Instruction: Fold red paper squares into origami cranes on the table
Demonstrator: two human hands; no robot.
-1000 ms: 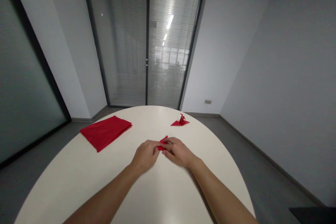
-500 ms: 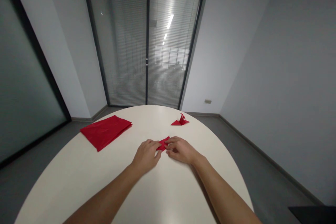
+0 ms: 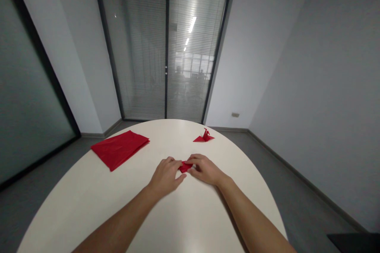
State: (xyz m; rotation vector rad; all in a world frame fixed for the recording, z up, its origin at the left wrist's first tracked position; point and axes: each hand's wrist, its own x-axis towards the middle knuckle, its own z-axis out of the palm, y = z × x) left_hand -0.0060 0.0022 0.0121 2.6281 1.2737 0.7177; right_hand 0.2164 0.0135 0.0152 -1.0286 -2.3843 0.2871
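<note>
A small piece of folded red paper point(image 3: 185, 166) lies on the white round table point(image 3: 178, 221) between my two hands. My left hand point(image 3: 165, 176) presses on its left side, fingers curled over it. From the right, my right hand point(image 3: 204, 169) pinches the paper with bent fingers. Most of the paper is hidden under my fingers.
A finished red paper crane point(image 3: 204, 136) stands farther back on the table, right of centre. A stack of red paper sheets point(image 3: 119, 148) lies at the back left. Beyond the table are a glass door with blinds point(image 3: 166, 51) and grey walls.
The tip of the red paper that stuck up between my hands has been pressed down flat. Both hands shifted slightly but stay on the paper.
</note>
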